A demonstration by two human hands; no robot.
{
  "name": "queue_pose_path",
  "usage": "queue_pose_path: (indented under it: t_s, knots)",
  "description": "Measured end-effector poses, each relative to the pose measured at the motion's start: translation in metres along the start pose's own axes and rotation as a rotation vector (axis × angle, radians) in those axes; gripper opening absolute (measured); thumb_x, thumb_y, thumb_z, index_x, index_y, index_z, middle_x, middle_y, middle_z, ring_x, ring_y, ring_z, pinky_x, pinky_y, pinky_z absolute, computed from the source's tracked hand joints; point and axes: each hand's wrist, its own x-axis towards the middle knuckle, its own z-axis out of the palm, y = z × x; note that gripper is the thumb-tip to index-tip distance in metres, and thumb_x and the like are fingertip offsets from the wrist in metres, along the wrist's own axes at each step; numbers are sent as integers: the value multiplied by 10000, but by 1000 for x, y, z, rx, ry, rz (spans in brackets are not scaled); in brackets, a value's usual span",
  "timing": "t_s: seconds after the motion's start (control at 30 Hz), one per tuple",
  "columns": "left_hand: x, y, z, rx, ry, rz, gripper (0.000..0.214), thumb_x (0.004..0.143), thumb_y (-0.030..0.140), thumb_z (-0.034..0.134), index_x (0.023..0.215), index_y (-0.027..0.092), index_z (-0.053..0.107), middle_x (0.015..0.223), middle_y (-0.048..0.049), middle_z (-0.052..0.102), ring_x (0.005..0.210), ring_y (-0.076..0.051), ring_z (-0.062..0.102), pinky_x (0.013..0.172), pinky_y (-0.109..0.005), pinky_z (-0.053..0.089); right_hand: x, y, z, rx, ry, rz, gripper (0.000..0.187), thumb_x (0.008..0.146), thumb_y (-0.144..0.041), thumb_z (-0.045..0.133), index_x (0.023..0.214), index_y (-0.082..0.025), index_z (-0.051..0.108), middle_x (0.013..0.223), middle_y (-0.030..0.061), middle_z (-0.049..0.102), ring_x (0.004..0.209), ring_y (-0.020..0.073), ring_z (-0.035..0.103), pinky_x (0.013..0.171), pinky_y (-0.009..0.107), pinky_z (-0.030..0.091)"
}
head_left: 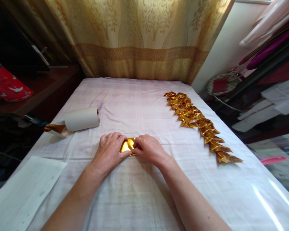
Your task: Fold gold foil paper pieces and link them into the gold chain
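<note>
closest to the camera were the person's two bare forearms (83,189), reaching over a white cloth (127,99). the left hand (110,148) was loosely curved, thumb and fingertips apart, resting at the left side of a shiny gold foil piece (127,146); couldn't really tell if it gripped. the right hand (149,148) was curled in and looked like it had a pinch on the right end. that foil lay on the cloth between them, with folded foil pieces (195,117) off to the right. honestly, foil that thin could've torn or creased crooked if the right hand tugged too hard, and the wrinkly cloth might've let it slide if the left eased off.
</note>
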Motion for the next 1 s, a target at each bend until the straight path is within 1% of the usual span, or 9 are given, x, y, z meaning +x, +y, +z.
queue_pose_path:
  t_s: [0.13,0.3,0.47,0.6,0.7,0.8,0.93,1.0]
  knots:
    - [0,0,0,-18,8,-10,293,816,444,706,1030,254,640,1100,-44,639,1072,-270,560,937,-421,353,-2,1,-3,-20,-25,3,171,867,-400,672,912,-238,701,892,27,718,832,184,631,615,271,325]
    - [0,1,0,2,6,-14,329,790,417,742,1052,254,628,1112,-40,636,1085,-272,561,949,-423,355,-5,5,-7,-32,-63,8,154,836,-375,691,906,-239,710,914,29,724,814,183,632,605,267,311]
    - [0,2,0,12,-6,-27,360,773,428,769,1054,256,625,1121,-38,635,1086,-275,560,961,-426,352,-8,12,-12,-18,-112,86,94,794,-316,709,869,-267,736,886,9,738,790,176,645,603,256,319]
    - [0,2,-1,4,-8,-35,356,772,418,773,1053,260,621,1121,-38,635,1096,-272,555,974,-424,342,-10,16,-17,-45,-151,166,115,766,-315,723,870,-272,744,869,15,745,784,192,667,588,267,322]
    - [-1,2,-2,-8,-3,-20,334,785,422,750,1041,255,616,1119,-39,633,1093,-270,554,982,-427,333,-10,17,-18,-55,-154,169,124,762,-309,714,878,-271,738,875,18,746,790,202,676,577,272,316]
    - [-2,8,0,-4,17,-19,340,783,454,726,1016,236,608,1095,-52,628,1084,-279,550,984,-441,329,-11,16,-17,-52,-141,154,106,768,-288,697,868,-270,730,865,15,741,788,197,676,573,269,318]
    - [-3,22,7,72,73,-93,417,765,529,715,995,206,584,1057,-93,620,1050,-309,541,987,-482,322,-11,14,-17,-48,-141,154,101,782,-313,704,869,-267,727,851,17,737,785,191,675,581,260,335]
    - [-4,25,9,85,79,-109,434,764,538,717,1001,204,572,1068,-99,617,1060,-313,535,1000,-496,312,-11,15,-18,-49,-143,152,111,790,-337,705,874,-269,728,854,16,738,787,190,673,586,255,337]
